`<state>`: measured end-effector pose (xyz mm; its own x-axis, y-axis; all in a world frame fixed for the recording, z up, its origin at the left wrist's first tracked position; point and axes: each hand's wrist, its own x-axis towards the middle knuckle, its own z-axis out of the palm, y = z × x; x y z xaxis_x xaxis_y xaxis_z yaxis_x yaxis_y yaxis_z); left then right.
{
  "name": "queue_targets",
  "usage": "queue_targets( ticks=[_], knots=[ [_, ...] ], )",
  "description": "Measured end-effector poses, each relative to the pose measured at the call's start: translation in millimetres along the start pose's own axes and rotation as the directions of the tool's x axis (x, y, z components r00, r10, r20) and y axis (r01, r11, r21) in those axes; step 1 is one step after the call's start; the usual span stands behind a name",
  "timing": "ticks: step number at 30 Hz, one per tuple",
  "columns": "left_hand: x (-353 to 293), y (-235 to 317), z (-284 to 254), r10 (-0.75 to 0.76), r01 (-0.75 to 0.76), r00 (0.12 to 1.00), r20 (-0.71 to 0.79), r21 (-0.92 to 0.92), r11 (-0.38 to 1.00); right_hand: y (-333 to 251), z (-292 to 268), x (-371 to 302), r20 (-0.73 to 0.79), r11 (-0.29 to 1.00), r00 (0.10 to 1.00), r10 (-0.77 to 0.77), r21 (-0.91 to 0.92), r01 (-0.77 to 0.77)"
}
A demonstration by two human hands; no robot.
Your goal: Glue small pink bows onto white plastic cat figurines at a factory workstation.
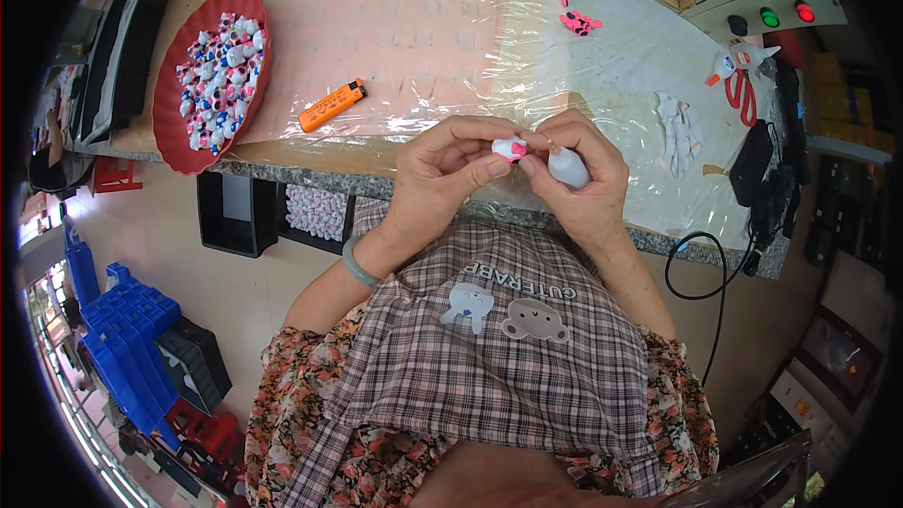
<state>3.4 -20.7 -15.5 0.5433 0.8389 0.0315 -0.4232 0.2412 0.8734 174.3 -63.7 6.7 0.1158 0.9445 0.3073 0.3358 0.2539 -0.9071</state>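
Above the table's near edge, my left hand (442, 160) pinches a small white figurine (504, 147) with a pink part on its right side. Close against it on the right is my right hand (602, 174), its fingers curled round a small white squeeze bottle (568, 169) with a narrow nozzle. The right thumb and forefinger reach to the figurine's pink side; whether they pinch a tiny part there I cannot tell. An orange lighter (332, 105) lies on the table to the left of my hands. Several small pink pieces (580, 23) lie farther off, right of the middle.
A red scalloped bowl (170, 146) of small figurines stands at the left. On the right are a crumpled white cloth (679, 132), red-handled scissors (741, 102), a glue bottle (748, 56) and a black cable (696, 237). Below the table edge sit black bins (235, 216).
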Motion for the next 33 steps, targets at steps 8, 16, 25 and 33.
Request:
queue_targets(
  ticks=[8,16,25,33],
  knots=[
    [0.8,-2.6,2.0,0.082,-0.082,0.997,0.005,0.042,0.996,-2.5,2.9,0.8,0.002,1.000,1.000,-0.010,-0.028,0.010],
    [-0.7,-4.8,0.4,0.111,-0.109,0.994,-0.011,0.137,0.985,2.8,2.8,-1.9,0.022,0.999,1.000,-0.008,-0.050,0.010],
    [0.0,-11.8,-2.3,0.038,-0.020,0.994,-0.099,0.176,0.984,21.0,12.9,-9.6,0.012,0.986,0.986,0.166,0.011,-0.166],
    [-2.9,-15.0,-8.5,0.054,-0.042,0.995,-0.085,0.135,0.990,20.2,14.4,-5.5,0.022,0.988,0.989,0.147,0.034,-0.148]
  ],
)
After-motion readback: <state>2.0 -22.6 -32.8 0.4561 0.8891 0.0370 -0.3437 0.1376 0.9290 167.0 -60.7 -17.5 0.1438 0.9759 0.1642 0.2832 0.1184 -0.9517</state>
